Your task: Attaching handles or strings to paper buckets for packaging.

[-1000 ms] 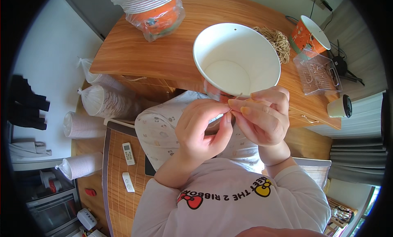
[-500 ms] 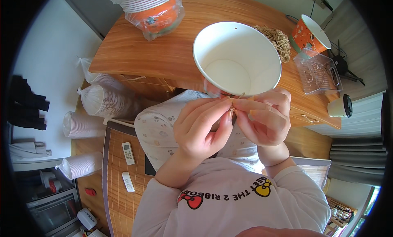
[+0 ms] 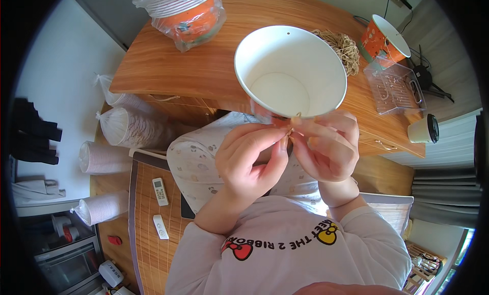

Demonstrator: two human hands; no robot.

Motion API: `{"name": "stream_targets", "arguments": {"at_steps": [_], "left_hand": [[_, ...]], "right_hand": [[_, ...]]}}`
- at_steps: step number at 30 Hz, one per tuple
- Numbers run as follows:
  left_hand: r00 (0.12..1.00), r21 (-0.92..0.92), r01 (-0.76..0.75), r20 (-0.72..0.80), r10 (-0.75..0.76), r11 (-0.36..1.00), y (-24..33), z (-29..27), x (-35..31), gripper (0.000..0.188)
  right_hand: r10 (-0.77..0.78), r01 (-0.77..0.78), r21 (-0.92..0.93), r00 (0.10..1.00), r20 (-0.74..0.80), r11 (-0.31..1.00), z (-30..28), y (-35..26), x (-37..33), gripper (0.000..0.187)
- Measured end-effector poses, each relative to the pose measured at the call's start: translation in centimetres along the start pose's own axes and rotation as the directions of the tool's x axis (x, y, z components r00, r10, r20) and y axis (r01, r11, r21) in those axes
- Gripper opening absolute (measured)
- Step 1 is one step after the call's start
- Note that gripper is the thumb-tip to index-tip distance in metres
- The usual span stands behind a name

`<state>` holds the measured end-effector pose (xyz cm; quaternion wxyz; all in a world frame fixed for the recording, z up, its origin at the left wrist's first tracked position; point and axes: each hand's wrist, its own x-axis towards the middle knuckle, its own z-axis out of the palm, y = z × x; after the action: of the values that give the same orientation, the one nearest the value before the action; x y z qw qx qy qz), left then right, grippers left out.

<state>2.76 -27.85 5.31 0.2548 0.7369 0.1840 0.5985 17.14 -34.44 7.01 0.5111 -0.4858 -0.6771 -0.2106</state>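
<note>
A large paper bucket [image 3: 282,66], white inside, leans toward me at the table's front edge, its mouth facing up and a small hole in its far rim. At its near rim my left hand [image 3: 252,155] and my right hand [image 3: 328,145] meet, fingertips pinched together. Between them is a short piece of tan cord [image 3: 291,132], one end poking up by the rim; the fingers hide most of it. A tangled heap of the same tan cord [image 3: 340,49] lies behind the bucket's right side.
On the wooden table [image 3: 204,73] stand bagged orange buckets [image 3: 191,22], another orange bucket [image 3: 379,40], a clear plastic tray [image 3: 395,89] and a lidded cup [image 3: 423,129]. Bagged stacks of cups [image 3: 135,126] lie at the left. Two remotes [image 3: 160,191] rest on the mat beside me.
The bucket has shifted slightly left. My right fingertips have moved a little at the cord, whose end now stands up more plainly by the rim.
</note>
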Motion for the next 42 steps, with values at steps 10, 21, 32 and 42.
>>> {"name": "stream_targets", "arguments": {"at_steps": [10,21,32,42], "left_hand": [[0.95,-0.301,0.312,0.082,-0.302,0.901,0.0,0.3,-1.4,0.014],[0.935,-0.377,0.352,0.101,-0.339,0.857,-0.4,0.2,-1.5,0.012],[0.984,-0.179,0.178,0.034,-0.175,0.967,-0.7,0.3,-1.0,0.013],[0.999,0.001,0.027,0.044,-0.027,1.0,-0.4,0.2,-0.4,0.013]], "right_hand": [[-0.071,0.073,0.067,0.997,-0.035,0.995,0.4,0.9,-0.5,0.029],[-0.074,0.074,-0.001,0.996,0.04,0.997,-0.2,0.6,-0.4,0.032],[-0.047,0.047,0.009,0.999,0.024,0.999,0.1,0.4,-0.3,0.032],[-0.042,0.043,0.022,0.999,-0.017,0.999,0.3,0.6,-0.8,0.033]]}}
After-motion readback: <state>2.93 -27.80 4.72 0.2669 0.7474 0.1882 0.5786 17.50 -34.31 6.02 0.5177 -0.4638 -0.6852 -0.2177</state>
